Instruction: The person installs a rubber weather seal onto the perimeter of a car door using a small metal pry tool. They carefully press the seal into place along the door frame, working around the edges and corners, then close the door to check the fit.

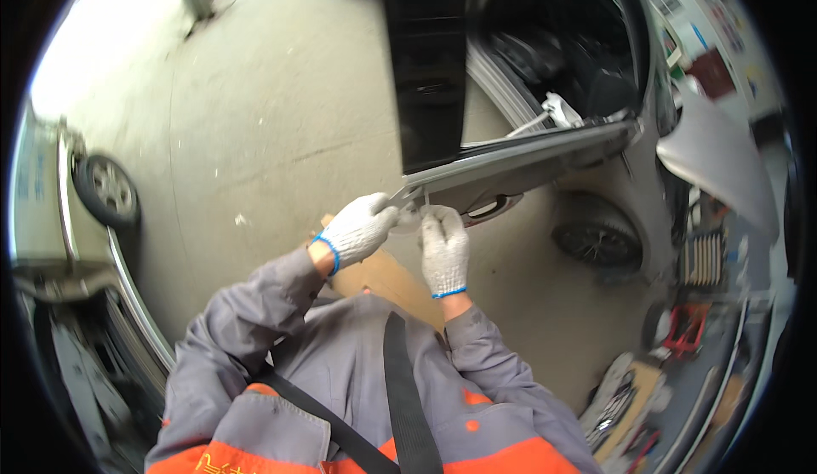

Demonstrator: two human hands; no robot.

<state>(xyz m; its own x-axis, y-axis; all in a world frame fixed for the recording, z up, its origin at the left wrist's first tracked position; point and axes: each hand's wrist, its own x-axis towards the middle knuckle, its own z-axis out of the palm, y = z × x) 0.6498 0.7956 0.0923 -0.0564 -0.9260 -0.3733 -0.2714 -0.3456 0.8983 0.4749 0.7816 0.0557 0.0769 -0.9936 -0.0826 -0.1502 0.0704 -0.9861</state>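
Both hands wear white knit gloves with blue cuffs and meet at the end of a silver-grey car door (528, 155), below its black window pillar panel (425, 82). My left hand (362, 223) is closed, its fingertips at the door's corner; a thin greyish piece shows just above them. My right hand (444, 248) is closed in a pinch, with a thin pale piece rising from the fingertips against the door. What either hand grips is too small to name. The door handle (489, 208) lies to the right of my right hand.
The door stands open from a car whose front wheel (600, 240) is at the right. A white cloth (562, 110) lies by the door's inner side. Tools fill a tray (625, 406) at lower right. Another wheel (109, 189) and vehicle parts stand at the left.
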